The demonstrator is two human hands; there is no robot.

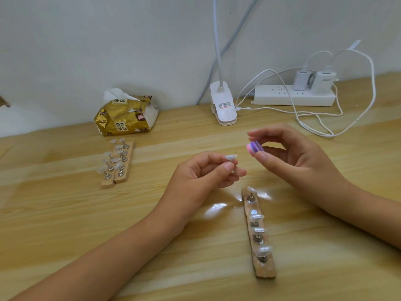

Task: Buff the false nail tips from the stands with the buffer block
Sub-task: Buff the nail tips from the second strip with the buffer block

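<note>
Your left hand [206,172] pinches a clear nail tip [230,157] on its peg between thumb and fingers. Your right hand [290,155] grips the striped buffer block [254,148] just beside it, not touching. Below them lies a wooden stand [263,271] holding more tips. Two more stands [107,184] sit to the left, near a tissue pack [125,118].

One head-worn wide-angle view, aimed forward and down over the light wooden table [65,213]. Close range: left hand [201,172] and right hand [288,153] sit mid-frame.
</note>
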